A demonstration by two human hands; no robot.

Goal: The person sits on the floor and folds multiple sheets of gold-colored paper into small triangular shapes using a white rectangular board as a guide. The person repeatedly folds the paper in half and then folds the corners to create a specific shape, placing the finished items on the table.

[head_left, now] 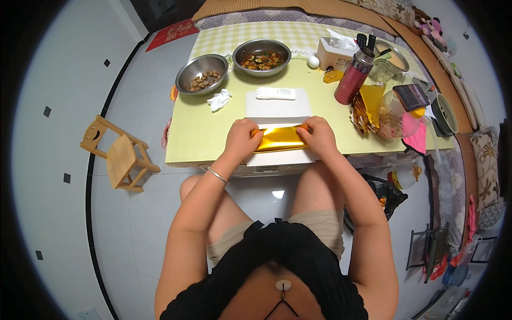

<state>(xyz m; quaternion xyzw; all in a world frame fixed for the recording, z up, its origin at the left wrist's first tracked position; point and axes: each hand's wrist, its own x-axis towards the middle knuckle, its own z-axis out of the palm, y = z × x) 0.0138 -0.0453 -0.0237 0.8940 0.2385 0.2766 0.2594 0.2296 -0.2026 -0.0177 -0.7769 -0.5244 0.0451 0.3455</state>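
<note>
A shiny gold foil sheet, folded into a band, lies across a white sheet of paper near the table's front edge. My left hand grips the band's left end, fingers curled around it. At the opposite end my right hand holds it the same way, thumb on top. Just beyond the foil, a slim white packet rests on the upper part of the paper. The undersides of the folds are hidden by my fingers.
Beyond my left hand are a crumpled tissue, a steel bowl of nuts and a bowl of food in broth. To the right stand a red thermos, a stack of gold foil and a phone. A small wooden chair is at left.
</note>
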